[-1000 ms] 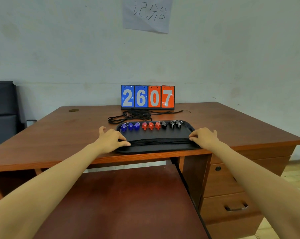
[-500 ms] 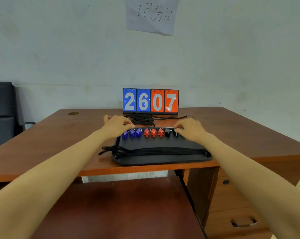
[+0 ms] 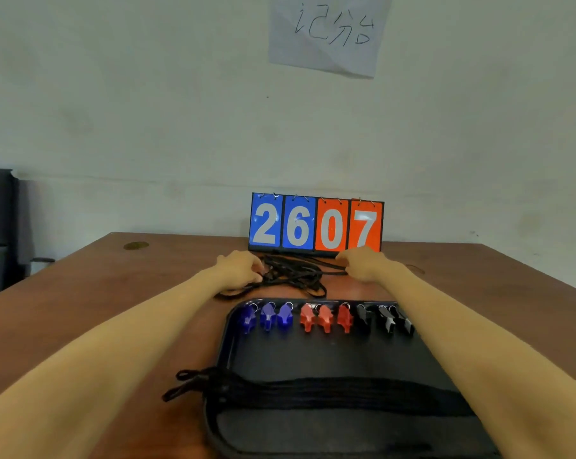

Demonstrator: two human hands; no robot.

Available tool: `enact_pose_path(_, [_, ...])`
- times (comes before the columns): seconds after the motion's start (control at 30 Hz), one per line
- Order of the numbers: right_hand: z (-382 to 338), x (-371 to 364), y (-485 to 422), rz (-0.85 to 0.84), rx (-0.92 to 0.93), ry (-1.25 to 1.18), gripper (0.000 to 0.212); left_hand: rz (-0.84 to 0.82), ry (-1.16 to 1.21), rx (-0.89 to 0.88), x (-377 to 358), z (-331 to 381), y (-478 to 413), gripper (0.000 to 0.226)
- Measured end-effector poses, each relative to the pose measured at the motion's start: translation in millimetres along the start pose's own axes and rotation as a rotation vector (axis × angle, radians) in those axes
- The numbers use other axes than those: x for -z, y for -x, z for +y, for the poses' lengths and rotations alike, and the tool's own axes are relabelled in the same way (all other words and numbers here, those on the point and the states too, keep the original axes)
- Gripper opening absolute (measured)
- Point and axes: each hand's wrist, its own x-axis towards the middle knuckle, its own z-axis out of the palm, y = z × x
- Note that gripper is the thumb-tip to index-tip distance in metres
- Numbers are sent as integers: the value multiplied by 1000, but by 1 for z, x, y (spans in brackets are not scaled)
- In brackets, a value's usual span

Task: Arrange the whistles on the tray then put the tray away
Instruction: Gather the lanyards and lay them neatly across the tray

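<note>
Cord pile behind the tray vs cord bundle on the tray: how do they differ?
The cord pile lies on the desk before the scoreboard; the cord bundle lies across the tray. The cord pile is a loose tangle of loops; the cord bundle is straight, its ends hanging off the tray's left edge. The left hand and right hand touch the cord pile only. Both are black.
</note>
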Motion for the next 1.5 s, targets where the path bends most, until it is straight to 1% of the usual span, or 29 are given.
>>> enact_pose_path(0.13, [17, -17, -29, -71, -69, 103, 43, -24, -12, -87, -19, 2, -22, 37])
enact_pose_path(0.23, [31, -31, -41, -137, -143, 154, 48, -11, -37, -124, -27, 4, -31, 30])
enact_pose_path(0.27, [34, -35, -43, -134, -158, 163, 47, 6, -24, -129, -29, 3, -33, 26])
enact_pose_path(0.3, [36, -38, -44, -102, -163, 164, 43, 30, -9, -129, -31, 3, -34, 23])
enact_pose_path(0.4, [34, -41, -43, 67, -115, 160, 24, 96, 11, -83, -33, 0, -34, 17])
enact_pose_path(0.43, [33, -40, -41, 87, -92, 148, 18, 108, 2, -53, -32, -1, -34, 15])
enact_pose_path(0.47, [32, -38, -39, 74, -60, 122, 14, 116, -15, -15, -32, -2, -34, 15])
enact_pose_path(0.53, [33, -33, -36, -8, 4, 5, 6, 124, -58, 59, -31, -2, -33, 15])
enact_pose_path(0.57, [35, -31, -33, -41, 24, -75, 10, 129, -80, 82, -30, -1, -33, 15])
enact_pose_path(0.6, [37, -29, -30, -59, 26, -136, 20, 142, -93, 89, -30, 1, -33, 15])
enact_pose_path(0.67, [42, -29, -25, -80, 2, -162, 38, 182, -75, 55, -29, 8, -31, 19])
enact_pose_path(0.7, [44, -30, -23, -87, -2, -147, 38, 202, -53, 21, -28, 14, -30, 21])
enact_pose_path(0.73, [47, -33, -23, -81, -2, -138, 31, 219, -32, -20, -27, 22, -29, 22])
enact_pose_path(0.8, [51, -37, -19, -38, -9, -120, 9, 223, 5, -95, -25, 38, -27, 23])
enact_pose_path(0.83, [51, -38, -16, -20, -15, -93, 5, 212, 14, -130, -24, 46, -26, 24])
enact_pose_path(0.9, [52, -38, -8, 28, 4, -45, 10, 175, 20, -183, -25, 64, -27, 27])
enact_pose_path(0.93, [52, -37, -5, 78, 30, -47, 12, 161, 21, -200, -26, 72, -28, 30])
enact_pose_path(1.0, [51, -27, 5, 181, 82, -150, 11, 154, 36, -222, -27, 90, -29, 38])
enact_pose_path(1.07, [48, -13, 17, 252, 151, -274, 11, 145, 100, -238, -26, 106, -28, 44])
enact_pose_path(1.1, [46, -5, 23, 286, 189, -336, 11, 139, 137, -246, -25, 113, -27, 44])
enact_pose_path(1.17, [43, 9, 35, 347, 256, -437, 9, 146, 175, -255, -22, 120, -23, 36])
enact_pose_path(1.23, [41, 18, 44, 376, 282, -457, 10, 199, 192, -248, -18, 120, -21, 30])
enact_pose_path(1.3, [41, 22, 50, 396, 280, -476, 12, 257, 240, -246, -13, 120, -18, 30])
enact_pose_path(1.33, [41, 22, 53, 404, 279, -499, 11, 243, 294, -260, -11, 122, -16, 32])
enact_pose_path(1.4, [37, 23, 56, 419, 293, -550, 9, 121, 403, -302, -9, 128, -10, 43])
enact_pose_path(1.43, [35, 23, 58, 423, 304, -572, 9, 77, 413, -314, -9, 130, -9, 44])
enact_pose_path(1.47, [32, 24, 59, 426, 309, -583, 11, 83, 393, -312, -10, 131, -9, 41])
enact_pose_path(1.5, [31, 25, 60, 428, 309, -576, 13, 126, 371, -296, -10, 131, -10, 36])
